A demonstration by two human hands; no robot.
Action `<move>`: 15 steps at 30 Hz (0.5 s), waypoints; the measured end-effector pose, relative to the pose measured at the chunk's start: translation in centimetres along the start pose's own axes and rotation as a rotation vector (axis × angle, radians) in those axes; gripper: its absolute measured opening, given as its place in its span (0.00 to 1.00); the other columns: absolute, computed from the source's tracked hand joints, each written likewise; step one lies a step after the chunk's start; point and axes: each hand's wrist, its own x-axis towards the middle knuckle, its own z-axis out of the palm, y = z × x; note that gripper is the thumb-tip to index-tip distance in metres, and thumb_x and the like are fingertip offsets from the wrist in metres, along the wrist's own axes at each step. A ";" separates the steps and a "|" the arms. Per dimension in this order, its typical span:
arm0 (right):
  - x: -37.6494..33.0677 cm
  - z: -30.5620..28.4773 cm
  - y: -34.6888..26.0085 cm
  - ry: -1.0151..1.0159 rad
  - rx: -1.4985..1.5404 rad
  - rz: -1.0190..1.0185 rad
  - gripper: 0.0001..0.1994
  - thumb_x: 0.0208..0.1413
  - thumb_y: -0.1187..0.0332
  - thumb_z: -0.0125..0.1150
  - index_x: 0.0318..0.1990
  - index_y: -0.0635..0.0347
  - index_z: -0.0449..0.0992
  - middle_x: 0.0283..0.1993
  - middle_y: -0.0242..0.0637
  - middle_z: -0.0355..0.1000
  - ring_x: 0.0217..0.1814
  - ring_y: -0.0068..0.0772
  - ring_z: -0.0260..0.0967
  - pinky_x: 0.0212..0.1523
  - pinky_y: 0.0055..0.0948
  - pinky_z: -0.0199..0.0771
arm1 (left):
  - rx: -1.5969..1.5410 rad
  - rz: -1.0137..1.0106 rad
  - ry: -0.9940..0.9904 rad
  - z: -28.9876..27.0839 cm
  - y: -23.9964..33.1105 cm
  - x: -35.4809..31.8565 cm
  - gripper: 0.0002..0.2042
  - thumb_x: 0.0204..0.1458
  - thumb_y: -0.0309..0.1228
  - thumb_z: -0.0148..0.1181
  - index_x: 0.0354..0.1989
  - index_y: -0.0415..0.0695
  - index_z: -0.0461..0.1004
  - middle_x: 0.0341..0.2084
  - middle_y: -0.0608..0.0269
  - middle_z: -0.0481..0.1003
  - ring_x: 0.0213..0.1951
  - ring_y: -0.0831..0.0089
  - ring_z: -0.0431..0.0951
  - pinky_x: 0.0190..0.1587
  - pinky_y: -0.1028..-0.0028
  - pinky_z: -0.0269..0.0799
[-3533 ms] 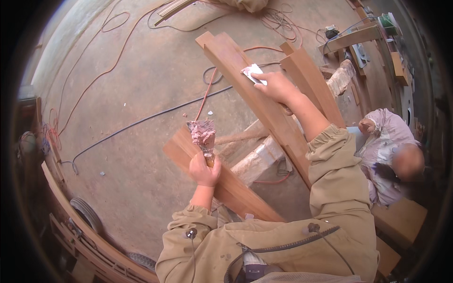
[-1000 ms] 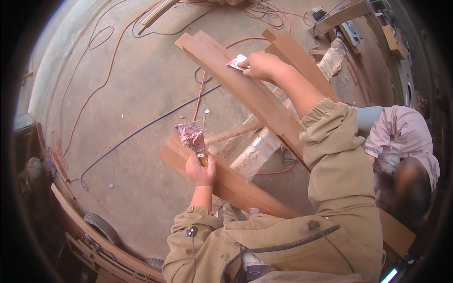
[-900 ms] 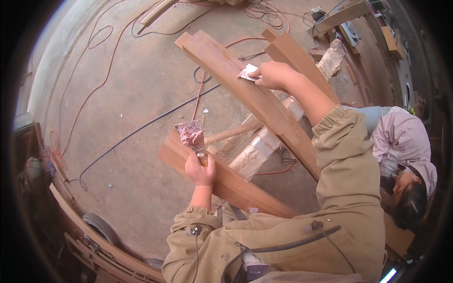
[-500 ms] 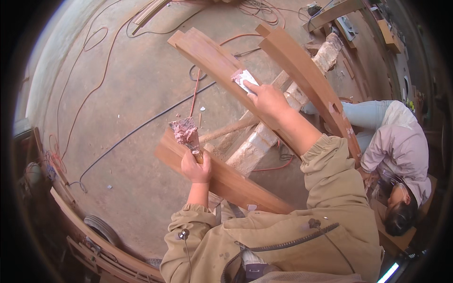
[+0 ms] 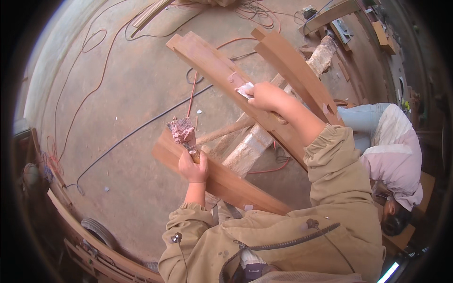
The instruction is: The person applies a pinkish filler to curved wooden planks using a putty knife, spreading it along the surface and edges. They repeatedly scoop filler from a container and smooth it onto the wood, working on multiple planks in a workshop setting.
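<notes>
My left hand (image 5: 192,167) is closed round the handle of a putty knife (image 5: 192,144), its blade held up and heaped with pinkish putty (image 5: 181,129). In my right hand (image 5: 270,97) is a flat white scraper (image 5: 245,89), pressed on the upper face of a long wooden beam (image 5: 212,56). A smear of pink putty shows on the wood just beyond the scraper. Below my left hand lies a second wooden beam (image 5: 236,188), with a small pale patch near its close end. A third, notched beam (image 5: 295,66) lies to the right of the middle one.
The beams lie across rough timber supports (image 5: 250,146). At the right a co-worker (image 5: 391,151) bends low beside the beams. Hoses and cables (image 5: 141,126) run over the concrete floor, and a tyre (image 5: 97,231) lies at the lower left. Boards (image 5: 146,16) lie at the far edge.
My right hand has drawn the scraper slightly toward me along the middle beam, leaving putty on the wood. My left hand stays nearly still. The co-worker has bent lower.
</notes>
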 end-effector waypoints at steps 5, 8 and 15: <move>0.7 -3.6 -1.0 0.068 0.126 -0.038 0.20 0.47 0.61 0.54 0.50 0.47 0.73 0.46 0.48 0.70 0.47 0.48 0.68 0.49 0.37 0.67 | -0.004 0.010 -0.008 -0.4 0.1 -0.1 0.11 0.41 0.34 0.58 0.30 0.40 0.69 0.19 0.53 0.68 0.24 0.55 0.70 0.27 0.65 0.64; 2.6 -2.2 -1.1 0.105 0.096 0.039 0.20 0.46 0.62 0.53 0.50 0.46 0.72 0.45 0.47 0.71 0.46 0.47 0.68 0.49 0.36 0.67 | 0.020 0.001 -0.033 0.1 -0.2 0.0 0.11 0.40 0.34 0.58 0.29 0.41 0.69 0.19 0.53 0.68 0.24 0.54 0.70 0.27 0.64 0.64; 1.7 -1.7 -0.9 -0.033 -0.005 -0.059 0.20 0.47 0.64 0.52 0.52 0.45 0.71 0.45 0.47 0.71 0.46 0.46 0.69 0.48 0.36 0.67 | 0.029 0.001 0.000 -0.1 -0.7 -0.4 0.11 0.39 0.35 0.59 0.27 0.42 0.69 0.19 0.54 0.68 0.24 0.53 0.70 0.27 0.62 0.64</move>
